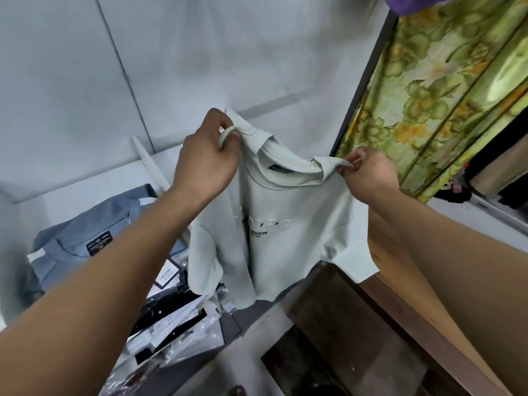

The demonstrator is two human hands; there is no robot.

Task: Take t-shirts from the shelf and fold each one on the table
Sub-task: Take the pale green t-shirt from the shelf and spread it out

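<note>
A pale mint t-shirt (285, 224) with dark lettering on the chest hangs in the air in front of me, its front facing me. My left hand (205, 161) grips the fabric at one shoulder beside the collar. My right hand (368, 175) pinches the other shoulder, slightly lower. The shirt's hem and sleeves hang loose, partly crumpled. Behind and below the left arm, a folded blue-grey shirt (85, 238) with a dark label lies on a white shelf (154, 164).
Several plastic-wrapped garments (171, 315) with black and white parts are piled at the lower left. A dark wooden surface (343, 338) lies below the shirt. A green floral curtain (443, 95) hangs at the right, next to a dark frame. White walls stand behind.
</note>
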